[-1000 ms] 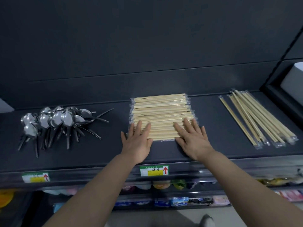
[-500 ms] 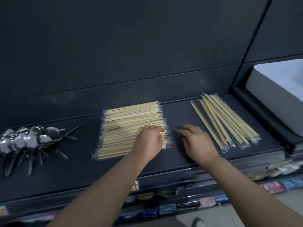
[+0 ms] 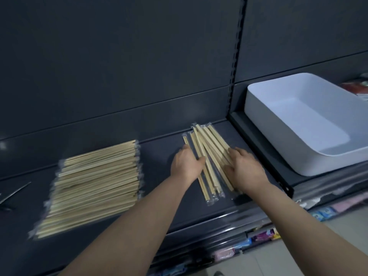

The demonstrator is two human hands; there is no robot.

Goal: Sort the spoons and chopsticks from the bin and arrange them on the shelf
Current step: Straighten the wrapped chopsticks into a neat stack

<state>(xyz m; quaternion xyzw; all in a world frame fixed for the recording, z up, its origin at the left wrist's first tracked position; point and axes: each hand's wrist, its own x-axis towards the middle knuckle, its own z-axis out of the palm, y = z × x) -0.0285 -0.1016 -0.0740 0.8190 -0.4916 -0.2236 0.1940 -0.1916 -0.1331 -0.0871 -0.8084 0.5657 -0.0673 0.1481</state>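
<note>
While both hands work at the right end of the dark shelf (image 3: pixel 159 198), a white bin (image 3: pixel 258 118) sits on the neighbouring shelf section to the right, beyond a slotted upright post (image 3: pixel 237 56). Well to the left lies a broad, flat stack of wrapped chopsticks (image 3: pixel 95 186), its sticks running left to right. At the far left edge one spoon handle (image 3: pixel 17 190) shows, blurred. Packaged goods (image 3: pixel 260 236) line the lower shelves below.

Between the stack and the bin lies a smaller bundle of wrapped chopsticks (image 3: pixel 207 142), fanned slightly and pointing away from the person, its near ends close to the shelf's front edge. Both forearms reach up and forward from the bottom of the view, and the hands cover the bundle's middle. The left hand (image 3: pixel 186 163) sits at the bundle's left side, fingers bent, thumb laid across the sticks; whether it pinches any is too blurred to tell. The right hand (image 3: pixel 245 166) rests palm down on the bundle's right side, fingers loosely extended over the sticks, grasping nothing.
</note>
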